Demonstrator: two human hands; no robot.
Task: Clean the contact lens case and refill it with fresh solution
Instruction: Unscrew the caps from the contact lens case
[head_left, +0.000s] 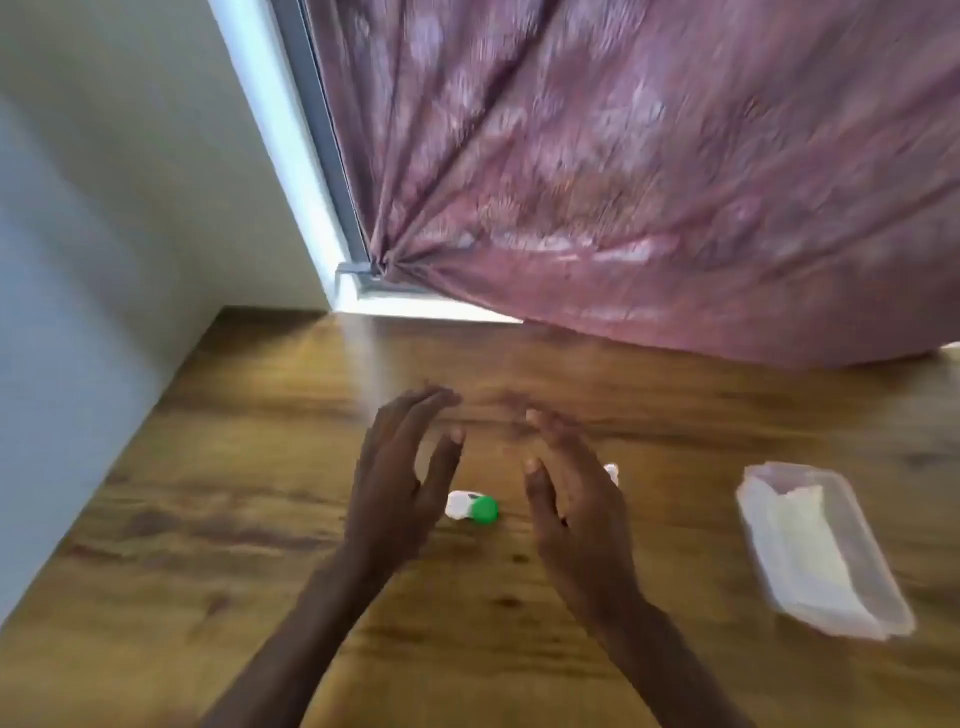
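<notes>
Item one, table (208, 519): wood-grain top, set against a pale wall on my left with a pink curtain (649, 182) hanging over its far edge. Item two, case (471, 506): small white body with one green cap showing, lying on the table between the two hands, nearer the left one and touched by neither; its other end is partly hidden behind the left thumb. Item three, left hand (400, 483): raised above the table, fingers straight and together, palm turned inward, holding nothing. Item four, right hand (571, 499): same posture mirrored, fingers extended, empty. Item five, a small white object (612, 474) peeking out behind the right hand, possibly the solution bottle, too hidden for me to say. Item six, box (826, 551): clear plastic, rectangular, well to the right, with white folded sheets inside, likely tissues. Risks as I judge them: the case is light and sits loose, so a careless sweep of either hand could skid it away; uncapping it over bare wood could spill old solution; the white object behind the right hand could be knocked over on the reach. Labels: none legible, the frame is blurred and I can read no brand or writing on anything
</notes>
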